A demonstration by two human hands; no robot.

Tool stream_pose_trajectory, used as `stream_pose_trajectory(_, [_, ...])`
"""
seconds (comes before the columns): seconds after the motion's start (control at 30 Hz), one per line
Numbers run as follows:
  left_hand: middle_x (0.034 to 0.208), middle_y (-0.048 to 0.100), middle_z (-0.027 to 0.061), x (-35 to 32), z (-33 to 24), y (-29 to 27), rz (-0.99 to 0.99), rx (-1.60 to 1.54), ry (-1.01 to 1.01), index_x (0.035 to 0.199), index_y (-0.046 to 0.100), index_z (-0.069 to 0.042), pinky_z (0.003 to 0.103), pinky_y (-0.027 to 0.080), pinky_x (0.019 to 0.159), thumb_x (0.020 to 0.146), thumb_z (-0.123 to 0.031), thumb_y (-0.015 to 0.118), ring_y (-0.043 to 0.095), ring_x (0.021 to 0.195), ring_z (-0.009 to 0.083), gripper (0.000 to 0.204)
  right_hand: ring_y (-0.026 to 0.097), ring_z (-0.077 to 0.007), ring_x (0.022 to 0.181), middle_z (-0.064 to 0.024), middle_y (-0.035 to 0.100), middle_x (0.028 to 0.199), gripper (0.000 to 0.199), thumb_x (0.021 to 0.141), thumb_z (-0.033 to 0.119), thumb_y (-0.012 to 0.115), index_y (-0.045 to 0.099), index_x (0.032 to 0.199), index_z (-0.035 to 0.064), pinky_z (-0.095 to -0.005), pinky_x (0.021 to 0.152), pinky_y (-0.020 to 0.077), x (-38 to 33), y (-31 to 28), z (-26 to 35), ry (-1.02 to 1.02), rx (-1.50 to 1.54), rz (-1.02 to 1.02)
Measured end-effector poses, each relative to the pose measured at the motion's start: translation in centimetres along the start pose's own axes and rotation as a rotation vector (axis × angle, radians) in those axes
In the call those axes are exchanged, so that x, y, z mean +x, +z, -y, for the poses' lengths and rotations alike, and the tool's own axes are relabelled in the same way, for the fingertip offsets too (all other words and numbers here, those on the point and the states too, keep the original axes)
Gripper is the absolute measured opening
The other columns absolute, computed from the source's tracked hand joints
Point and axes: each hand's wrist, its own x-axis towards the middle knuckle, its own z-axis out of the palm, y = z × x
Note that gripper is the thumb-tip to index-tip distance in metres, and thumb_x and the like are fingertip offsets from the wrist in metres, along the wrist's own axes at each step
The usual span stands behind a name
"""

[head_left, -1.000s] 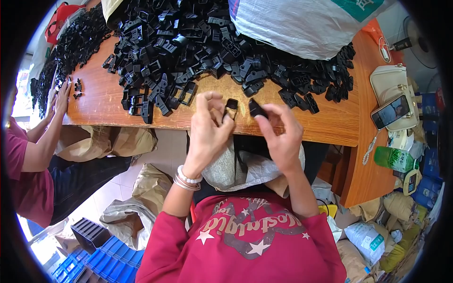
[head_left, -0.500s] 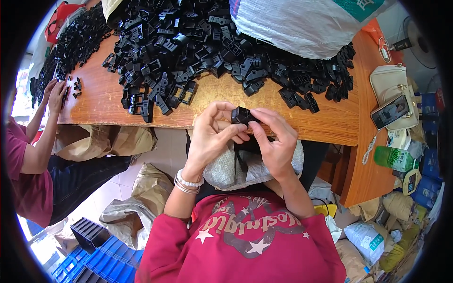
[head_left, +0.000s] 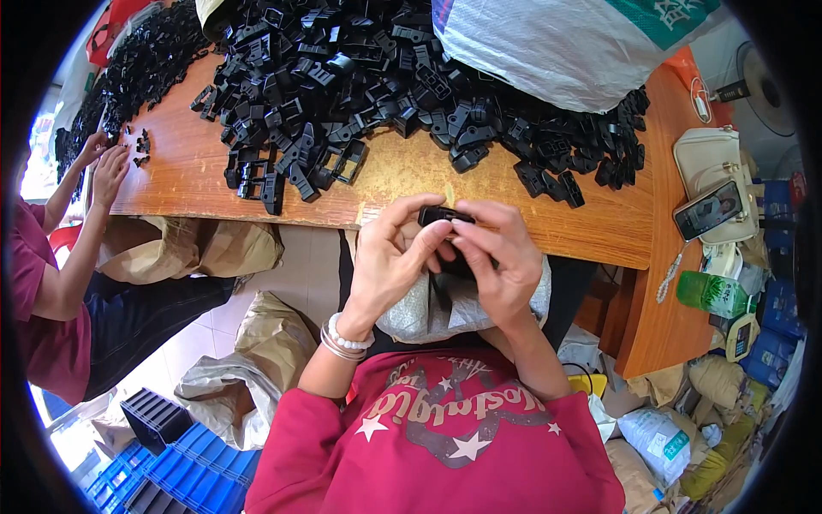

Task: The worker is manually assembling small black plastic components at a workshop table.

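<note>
In the head view we see the left hand [head_left: 387, 261] and the right hand [head_left: 507, 272] both grasping a small black plastic piece [head_left: 438, 214] between thumbs and fingers, at the middle of the frame, by the near edge of the wooden counter [head_left: 398, 176]; whether it is one part or two we cannot tell. Across the top we find a heap of black parts [head_left: 342, 86] beside a white sack [head_left: 548, 56], and at the right a phone [head_left: 709, 212] overlapping a cream handbag [head_left: 695, 154]

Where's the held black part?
Head view, near centre: the black part is between the left hand and right hand, below the black pile in frame.
</note>
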Motion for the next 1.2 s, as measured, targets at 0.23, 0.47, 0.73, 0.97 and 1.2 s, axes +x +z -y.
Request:
stream_pose_trajectory(0.23, [0.076,0.067,0.0089,-1.0,0.3,1.4,-0.093,0.238,0.224,0.114,0.056,0.000,0.022,0.050,0.056,0.089,0.001,0.061,0.065,0.061,0.0107,0.025,0.060,-0.0159,0.098,-0.0106,0.061,0.109,0.028,0.089,0.001,0.064,0.061,0.116,-0.0057,-0.0252,0.089,0.0458,-0.8,0.7,0.3,0.396,0.213,-0.017])
stream_pose_trajectory(0.47, [0.086,0.057,0.0123,2.6,0.2,-4.1,-0.454,1.047,0.559,0.098,0.060,-0.001,0.035,0.047,0.054,0.081,-0.015,0.073,0.059,0.065,0.0261,0.025,0.061,-0.0152,0.089,-0.0079,0.063,0.097,0.016,0.083,0.001,0.067,0.069,0.099,-0.0006,-0.0241,0.075,0.0480,0.8,-2.8,-1.0,0.419,0.152,0.253])
stream_pose_trajectory(0.73, [0.087,0.057,0.0116,3.1,-0.4,-3.2,-0.396,1.121,0.523,0.081,0.059,-0.001,0.037,0.047,0.060,0.081,-0.009,0.068,0.059,0.068,0.0276,0.012,0.055,-0.0270,0.085,-0.0102,0.055,0.088,0.021,0.076,-0.002,0.063,0.068,0.095,0.0028,-0.0381,0.071,0.0441,4.1,0.6,-4.5,-0.029,-0.593,0.056])
stream_pose_trajectory(0.97, [0.079,0.058,0.0020,1.9,0.5,-2.3,-0.257,0.271,0.070,0.089,0.057,0.000,0.022,0.045,0.059,0.079,-0.003,0.074,0.053,0.064,0.0049,0.020,0.053,-0.0293,0.091,-0.0134,0.056,0.094,0.029,0.075,0.002,0.067,0.059,0.102,0.0005,-0.0399,0.077,0.0410,3.0,-0.2,-2.9,0.008,-0.524,0.281])
stream_pose_trajectory(1.2, [0.090,0.060,0.0058,1.4,0.4,-1.5,0.000,-0.172,-0.126,0.121,0.050,0.005,0.022,0.055,0.060,0.085,0.006,0.065,0.067,0.071,0.0150,0.040,0.063,-0.0257,0.081,-0.0139,0.060,0.095,0.027,0.080,-0.004,0.068,0.058,0.105,-0.0006,-0.0345,0.070,0.0506,1.1,-0.5,-2.5,0.485,-0.111,0.082])
